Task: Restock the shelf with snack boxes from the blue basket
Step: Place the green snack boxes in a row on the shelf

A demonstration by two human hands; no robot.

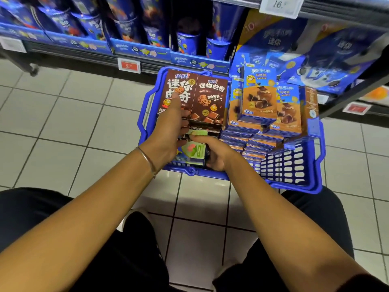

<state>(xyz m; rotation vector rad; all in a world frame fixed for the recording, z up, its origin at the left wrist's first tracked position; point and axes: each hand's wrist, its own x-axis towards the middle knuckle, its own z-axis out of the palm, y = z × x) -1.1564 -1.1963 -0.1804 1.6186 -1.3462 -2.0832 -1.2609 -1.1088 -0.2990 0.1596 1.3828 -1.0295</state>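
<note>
A: Picturing what, at 12 o'clock from the knees?

B: Picturing the blue basket sitting on the tiled floor, drawn up just beside the bottom shelf at 12 o'clock, most likely keeping the reach from basket to shelf short.

A: Doing what with the hands?

B: Gripping with both. Left hand, wearing a thin bracelet, curling round the brown box at the basket's 11 o'clock, laying one digit flat across the printed face, apparently steadying it upright for lifting out. Right hand closing narrowly on the green-fronted box at the basket's 7 o'clock, pressing one digit along its top edge and hiding the other fingertips behind it.

A: Packing the rest how?

B: Standing a second brown box touching the first at its 3 o'clock. Stacking the orange boxes high at the basket's 2 o'clock, overtopping the rim, probably saving room.

A: Reading what?

B: Reading 迷你曲奇 in white on both brown boxes and 一口一个 on the second. Reading 奥利奥 on the orange boxes, beside a yellow cartoon figure. Reading "16." on the white price tag at 1 o'clock, losing the rest to blur. Failing to make out the red tag at 11 o'clock. Judging the restocking as barely begun, going by the basket sitting nearly full
</note>
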